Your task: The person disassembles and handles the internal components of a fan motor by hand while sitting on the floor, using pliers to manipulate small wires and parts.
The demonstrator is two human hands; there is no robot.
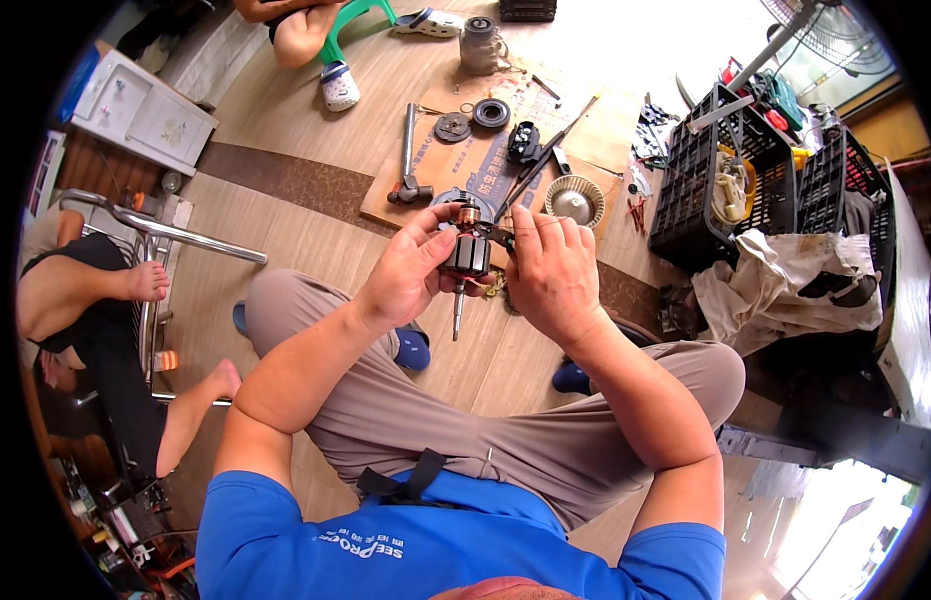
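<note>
My left hand [406, 275] is closed around a motor armature [468, 255], its copper commutator upward and its steel shaft pointing down toward me. My right hand [556, 270] grips a small dark tool [501, 238] against the upper part of the armature; the tool's working end is hard to make out. Beyond my hands, a cardboard sheet [386, 205] bears a hammer [409, 140], a metal disc [452, 128], a black ring [491, 114], a black part [524, 140], a ribbed fan wheel [574, 203] and long thin tools.
A motor housing [481, 48] stands at the back. Black crates [706, 200] and cloth [761, 300] are right. A fan [826, 35] is top right. A bent metal tube frame [201, 242] and another person's bare legs [86, 285] are left; a person's foot in a clog [341, 88] is behind.
</note>
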